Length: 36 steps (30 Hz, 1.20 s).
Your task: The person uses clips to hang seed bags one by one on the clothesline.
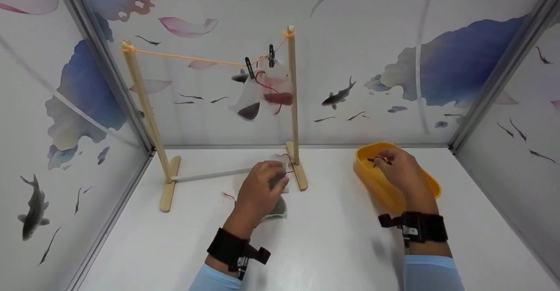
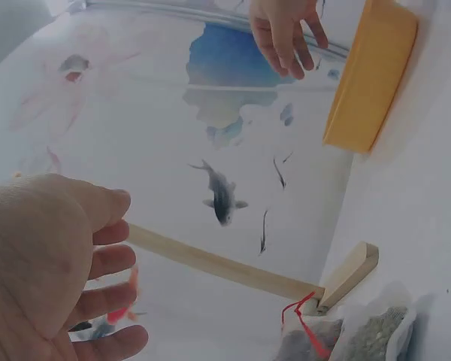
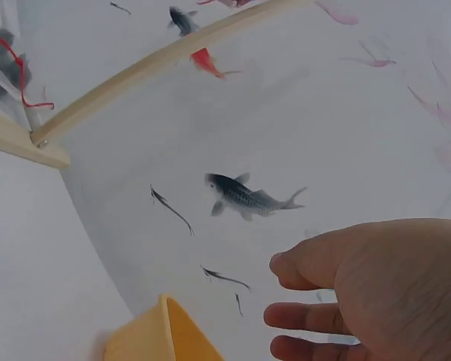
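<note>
My left hand (image 1: 261, 188) hovers over white mesh drawstring bags at the rack's base, fingers loosely bent; the left wrist view shows nothing between them. One bag (image 2: 377, 335) has grey-green contents, and beside it is another bag (image 2: 310, 342) with a red string. My right hand (image 1: 400, 168) is above a yellow tub (image 1: 380, 194), thumb and fingers apart and empty in the right wrist view. Small dark clips (image 1: 379, 160) appear by its fingertips in the head view. Two bags hang from an orange cord (image 1: 188, 57): one dark-filled (image 1: 248, 110), one red-filled (image 1: 278, 98).
Black clips (image 1: 271, 57) hold the hanging bags near the right wooden post (image 1: 293, 107). The left post (image 1: 146, 111) stands on a wooden foot, and a pale bar (image 1: 214, 174) joins both sides low down. Printed panels enclose the white table (image 1: 332, 247) at the back and sides.
</note>
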Tool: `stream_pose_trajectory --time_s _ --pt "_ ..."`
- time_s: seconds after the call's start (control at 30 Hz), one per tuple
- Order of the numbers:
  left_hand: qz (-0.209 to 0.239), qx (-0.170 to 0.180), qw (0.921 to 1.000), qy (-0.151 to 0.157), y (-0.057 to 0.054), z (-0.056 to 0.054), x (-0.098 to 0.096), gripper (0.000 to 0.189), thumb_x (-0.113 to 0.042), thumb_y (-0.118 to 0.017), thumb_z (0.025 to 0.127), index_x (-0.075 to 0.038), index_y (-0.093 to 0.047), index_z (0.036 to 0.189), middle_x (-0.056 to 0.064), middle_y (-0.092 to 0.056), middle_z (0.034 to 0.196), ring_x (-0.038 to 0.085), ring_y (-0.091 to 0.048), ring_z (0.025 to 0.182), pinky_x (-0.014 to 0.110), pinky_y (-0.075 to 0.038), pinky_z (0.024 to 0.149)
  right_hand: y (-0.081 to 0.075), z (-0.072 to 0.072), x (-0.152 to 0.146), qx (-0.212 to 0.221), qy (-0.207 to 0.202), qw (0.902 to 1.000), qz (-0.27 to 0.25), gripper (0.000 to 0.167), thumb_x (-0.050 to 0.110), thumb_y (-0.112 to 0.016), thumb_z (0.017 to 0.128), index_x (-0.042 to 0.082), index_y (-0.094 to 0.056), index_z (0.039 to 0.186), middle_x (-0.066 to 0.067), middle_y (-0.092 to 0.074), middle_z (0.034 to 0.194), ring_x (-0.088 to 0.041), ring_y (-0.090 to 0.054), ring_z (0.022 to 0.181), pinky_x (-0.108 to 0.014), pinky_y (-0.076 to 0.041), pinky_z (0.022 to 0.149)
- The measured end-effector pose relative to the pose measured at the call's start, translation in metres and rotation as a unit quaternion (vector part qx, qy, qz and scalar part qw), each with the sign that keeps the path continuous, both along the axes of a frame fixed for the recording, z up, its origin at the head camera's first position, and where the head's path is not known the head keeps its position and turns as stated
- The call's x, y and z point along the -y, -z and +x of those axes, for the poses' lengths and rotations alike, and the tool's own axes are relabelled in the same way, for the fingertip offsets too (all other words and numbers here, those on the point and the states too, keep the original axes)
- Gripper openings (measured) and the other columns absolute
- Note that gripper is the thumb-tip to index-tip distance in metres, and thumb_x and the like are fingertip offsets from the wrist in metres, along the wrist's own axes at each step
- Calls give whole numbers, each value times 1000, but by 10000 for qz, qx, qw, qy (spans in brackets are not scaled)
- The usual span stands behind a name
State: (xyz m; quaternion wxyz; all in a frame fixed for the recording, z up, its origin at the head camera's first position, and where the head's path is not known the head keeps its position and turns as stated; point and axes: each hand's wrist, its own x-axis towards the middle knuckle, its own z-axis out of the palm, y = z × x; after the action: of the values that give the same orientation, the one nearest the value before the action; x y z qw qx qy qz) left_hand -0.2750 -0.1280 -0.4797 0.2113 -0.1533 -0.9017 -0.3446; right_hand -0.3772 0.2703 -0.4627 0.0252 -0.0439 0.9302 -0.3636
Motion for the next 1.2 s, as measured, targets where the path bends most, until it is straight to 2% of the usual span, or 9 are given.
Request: stream_pose_trajectory --time_s 0.13,0.27,0.47,0.57,0.77,0.9,1.0,1.13,1.2 --pt "-334 115 9983 467 5 9 -14 36 -29 -76 111 -11 -78 143 7 -70 157 31 -63 150 51 -56 121 8 -1 -13 488 28 9975 506 56 33 -59 120 -2 -55 164 -30 -60 162 -39 -62 128 -57 -55 112" --pt "-810 198 9917 977 9 16 -31 44 -36 -73 113 -15 -73 152 5 -66 163 29 -59 156 52 -51 126 19 -2 -25 1013 226 9913 804 61 36 -59 119 1 -50 168 -29 -60 158 -36 -61 120 -50 -55 102" --pt "-1442 740 9765 1422 14 23 -54 51 -45 -68 115 -23 -67 161 -5 -61 170 22 -53 163 51 -48 130 35 -2 -38 1100 248 9849 1316 67 29 -72 113 -4 -50 167 -31 -63 152 -37 -60 114 -48 -55 97" --pt "-1633 941 9696 1561 17 23 -62 51 -46 -69 114 -24 -67 161 -6 -60 170 22 -51 164 50 -47 131 41 -3 -44 1151 318 9839 1328 63 22 -77 108 -7 -57 160 -28 -68 136 -36 -61 109 -44 -55 94" --pt "-1789 1043 9642 1659 21 26 -69 50 -46 -70 114 -25 -69 159 -7 -61 169 21 -53 162 50 -49 129 50 -5 -47 1449 584 9803 1208 34 14 -76 102 -7 -72 128 -18 -69 110 -32 -61 97 -39 -54 84" --pt "-1910 1171 9563 1881 24 29 -75 50 -47 -69 114 -27 -68 159 -9 -60 170 18 -53 162 49 -50 128 53 -6 -49 1404 715 9810 1134 28 13 -75 100 -6 -74 119 -17 -68 104 -32 -61 94 -38 -53 82" --pt "-2003 1259 9510 1991 25 30 -78 50 -48 -69 114 -27 -69 159 -10 -60 169 15 -53 161 47 -50 128 56 -7 -50 1108 713 9840 1198 22 13 -75 97 -6 -75 108 -15 -69 96 -30 -61 88 -36 -51 77" --pt "-2033 1362 9492 1977 25 31 -78 49 -49 -69 114 -28 -69 158 -11 -61 169 14 -54 160 46 -50 128 58 -6 -51 638 657 9851 1456 15 13 -75 93 -3 -75 92 -11 -67 84 -27 -59 79 -34 -46 70" --pt "-2035 1402 9491 1952 24 31 -78 49 -49 -69 114 -28 -69 158 -12 -60 169 14 -54 160 47 -49 128 58 -6 -51 564 706 9852 1456 14 11 -76 92 -3 -76 90 -11 -68 83 -27 -60 79 -33 -46 69"
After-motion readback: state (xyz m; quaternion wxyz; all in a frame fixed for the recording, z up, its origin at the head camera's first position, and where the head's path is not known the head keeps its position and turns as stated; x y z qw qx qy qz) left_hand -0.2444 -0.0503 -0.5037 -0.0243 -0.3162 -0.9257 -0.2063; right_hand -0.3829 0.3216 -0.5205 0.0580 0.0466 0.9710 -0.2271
